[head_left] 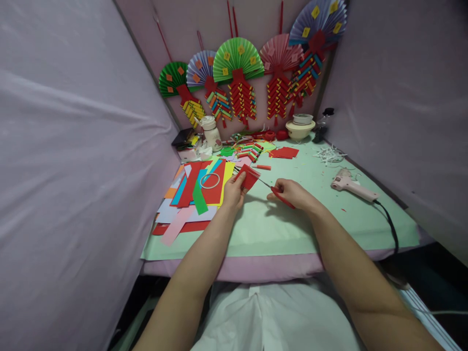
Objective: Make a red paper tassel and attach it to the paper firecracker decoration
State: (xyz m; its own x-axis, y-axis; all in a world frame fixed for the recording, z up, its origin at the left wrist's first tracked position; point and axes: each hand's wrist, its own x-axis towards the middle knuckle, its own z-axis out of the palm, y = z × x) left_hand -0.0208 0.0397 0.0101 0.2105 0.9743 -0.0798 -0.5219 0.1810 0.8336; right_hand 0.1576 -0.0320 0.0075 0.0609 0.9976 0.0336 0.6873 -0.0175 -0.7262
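Observation:
A folded or stacked piece of red paper [249,178] is pinched in my left hand [235,190], raised a little over the table. Thin strips fringe its upper right edge. My right hand [290,192] grips red-handled scissors [282,197], whose blades point up and left to that fringed edge. Whether the blades are parted I cannot tell. Left of my left hand lies a pile of coloured paper strips and sheets [199,207], with a white ring [209,181] on top.
A glue gun [353,187] lies at the right, its black cord running off the front edge. Small rolled paper tubes [250,152], red paper squares [284,153] and white shreds [330,154] are farther back. A jar [211,134] and bowl [300,130] stand near the wall, below hanging paper fans [238,61].

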